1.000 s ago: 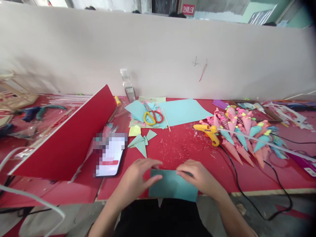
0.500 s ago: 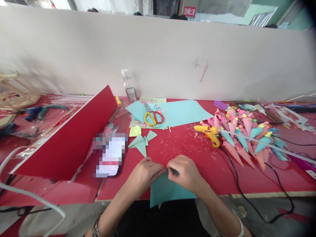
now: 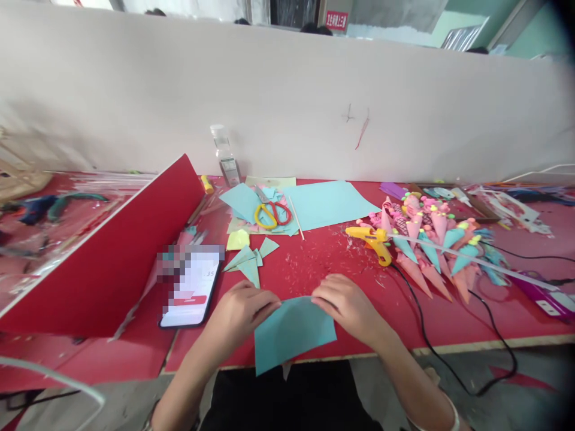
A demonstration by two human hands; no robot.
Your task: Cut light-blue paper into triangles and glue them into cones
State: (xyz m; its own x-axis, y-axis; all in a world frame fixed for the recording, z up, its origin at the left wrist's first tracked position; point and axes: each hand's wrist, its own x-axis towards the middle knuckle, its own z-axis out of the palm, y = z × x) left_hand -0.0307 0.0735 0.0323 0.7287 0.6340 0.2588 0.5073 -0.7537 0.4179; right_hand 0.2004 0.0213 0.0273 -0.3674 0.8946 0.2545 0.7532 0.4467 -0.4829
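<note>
A sheet of blue-green paper (image 3: 294,335) hangs between my two hands at the front edge of the red table. My left hand (image 3: 247,308) pinches its upper left corner. At the upper right corner, my right hand (image 3: 344,302) grips the paper between thumb and fingers. The sheet's lower edge reaches past the table edge, over my lap. Just beyond my left hand lie cut blue-green paper pieces (image 3: 246,263) and a yellow piece (image 3: 238,240).
Left of my hands is a phone (image 3: 191,299) beside a slanted red board (image 3: 112,257). Scissors (image 3: 272,215) rest on paper scraps at the back. A yellow glue gun (image 3: 375,242) with a black cord lies by a pile of pink and blue paper cones (image 3: 431,239).
My hands have moved apart along the paper's top edge, from close together to opposite corners. The sheet now shows more openly between them. The view has shifted slightly.
</note>
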